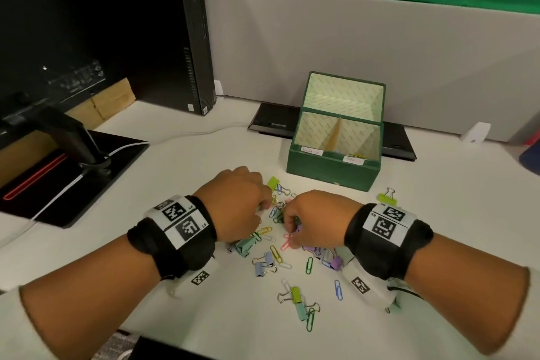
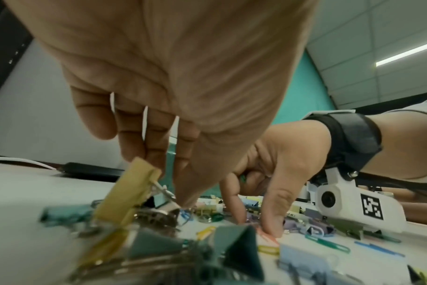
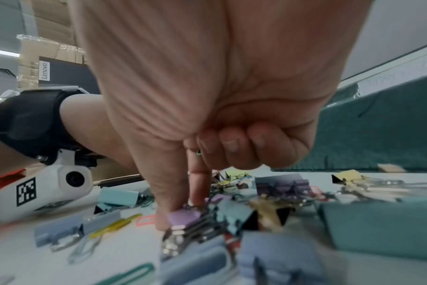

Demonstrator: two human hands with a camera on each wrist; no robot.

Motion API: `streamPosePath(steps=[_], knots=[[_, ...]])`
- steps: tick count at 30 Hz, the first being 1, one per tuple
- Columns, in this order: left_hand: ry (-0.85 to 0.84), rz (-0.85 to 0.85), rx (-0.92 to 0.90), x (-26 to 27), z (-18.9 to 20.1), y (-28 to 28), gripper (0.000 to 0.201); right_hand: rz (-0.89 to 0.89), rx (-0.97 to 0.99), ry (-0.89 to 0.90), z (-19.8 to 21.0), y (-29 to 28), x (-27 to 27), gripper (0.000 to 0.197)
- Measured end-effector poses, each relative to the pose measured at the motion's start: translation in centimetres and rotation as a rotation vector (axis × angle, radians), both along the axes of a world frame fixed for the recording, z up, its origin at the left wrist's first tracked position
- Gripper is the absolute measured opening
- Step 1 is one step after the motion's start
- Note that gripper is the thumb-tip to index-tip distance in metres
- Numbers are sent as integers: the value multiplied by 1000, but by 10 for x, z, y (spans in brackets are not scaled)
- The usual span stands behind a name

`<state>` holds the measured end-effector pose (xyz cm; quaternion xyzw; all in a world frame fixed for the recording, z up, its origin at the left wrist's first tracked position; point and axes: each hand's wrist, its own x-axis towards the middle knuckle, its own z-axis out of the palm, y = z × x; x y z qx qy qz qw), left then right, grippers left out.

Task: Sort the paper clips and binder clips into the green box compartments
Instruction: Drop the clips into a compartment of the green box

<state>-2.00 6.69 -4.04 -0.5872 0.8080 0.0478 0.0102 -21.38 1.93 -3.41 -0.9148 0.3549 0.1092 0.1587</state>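
Both forearms fill the near edge of the head view, each strapped with a black wristband bearing printed markers, and the two hands work side by side in a scatter of coloured wire paper clips and small pastel binder clips [image 1: 280, 242] on the white desk [image 1: 190, 172]. In the left wrist view the left hand [image 1: 239, 204] has its fingertips [image 2: 183, 192] curled down, apparently pinching the wire handle of a yellow-green binder clip [image 2: 127, 190]; that clip tilts, its body up and away from the fingers. The right hand [image 1: 312, 216] pinches thumb against forefinger on a lilac binder clip [image 3: 183, 217] that sits on the desk, its other fingers folded into the palm; a green paper clip seems tucked there, though that is hard to confirm. Beyond the pile and slightly to the right stands the open green cardboard box [image 1: 333, 169], its lid leaning back and a divider running front to back between two labelled compartments, so the right hand is nearer. Both clips must travel forward and upward over the front wall, and the left compartment's label appears to read binder clips.
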Motion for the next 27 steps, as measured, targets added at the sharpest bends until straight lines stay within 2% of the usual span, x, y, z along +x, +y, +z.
streamPosePath(steps=[3, 6, 8, 10, 12, 13, 14, 16, 17, 19, 20, 22, 23, 25, 26, 27], knots=[[29, -106, 59, -10, 1, 2, 24, 7, 63, 13, 1, 2, 1, 10], [-79, -192, 97, -21, -2, 5, 36, 39, 99, 68, -1, 3, 1, 7], [-114, -199, 92, -24, -4, 3, 35, 48, 103, 88, 4, 4, 0, 8], [-109, -201, 106, -25, -5, 1, 28, 25, 110, 4, 17, 1, -4, 7], [-77, -233, 92, -26, -6, 0, 20, -83, 210, -226, 32, -6, -11, 6], [-58, -254, 71, -26, -7, 0, 18, -157, 357, -417, 37, -10, -17, 12], [-48, -269, 60, -27, -9, 0, 18, -234, 589, -664, 41, -14, -24, 14], [-51, -277, 64, -31, -10, 3, 18, -301, 1081, -1101, 46, -20, -38, 6], [-57, -274, 66, -33, -11, 4, 16, -325, 1213, -1224, 47, -23, -45, 9], [-64, -261, 63, -35, -10, 5, 11, -407, 1263, -1303, 47, -25, -55, 21], [-64, -242, 57, -36, -9, 5, 10, -460, 1228, -1283, 45, -25, -59, 22], [-45, -175, 47, -35, -9, 6, 13, -546, 995, -1120, 41, -22, -61, 17], [-29, -146, 42, -33, -9, 5, 15, -540, 796, -940, 37, -19, -61, 16], [5, -70, 54, -29, -8, 5, 15, -395, 359, -493, 26, -10, -60, 11], [18, -32, 74, -26, -8, 5, 28, -289, 225, -317, 21, -4, -58, 7], [11, -21, 96, -24, -7, 5, 43, -197, 142, -171, 15, 1, -56, 15]])
